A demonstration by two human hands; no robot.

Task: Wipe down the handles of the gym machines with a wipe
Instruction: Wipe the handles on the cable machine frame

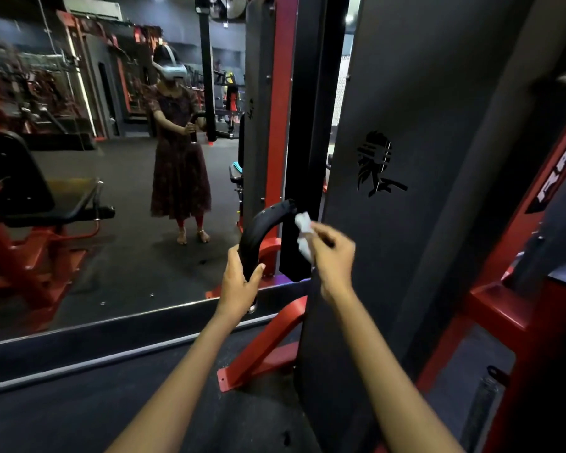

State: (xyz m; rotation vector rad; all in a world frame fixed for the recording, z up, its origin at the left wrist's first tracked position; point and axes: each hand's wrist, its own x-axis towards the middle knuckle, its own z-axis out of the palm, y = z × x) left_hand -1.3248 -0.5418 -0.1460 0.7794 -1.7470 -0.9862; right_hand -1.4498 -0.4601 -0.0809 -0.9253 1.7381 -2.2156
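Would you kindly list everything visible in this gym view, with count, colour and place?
handle: one, black, curved, centre, in front of the mirror.
wipe: one, white, crumpled, beside the handle's upper end.
machine panel: one, dark grey with a black logo, right.
machine frame: red, lower centre and right.
mirror: one, left half, reflecting a seat, red machines and the person.
floor: dark, bottom left.
left hand: one, grips the handle's lower part.
right hand: one, fingers pinch the wipe.
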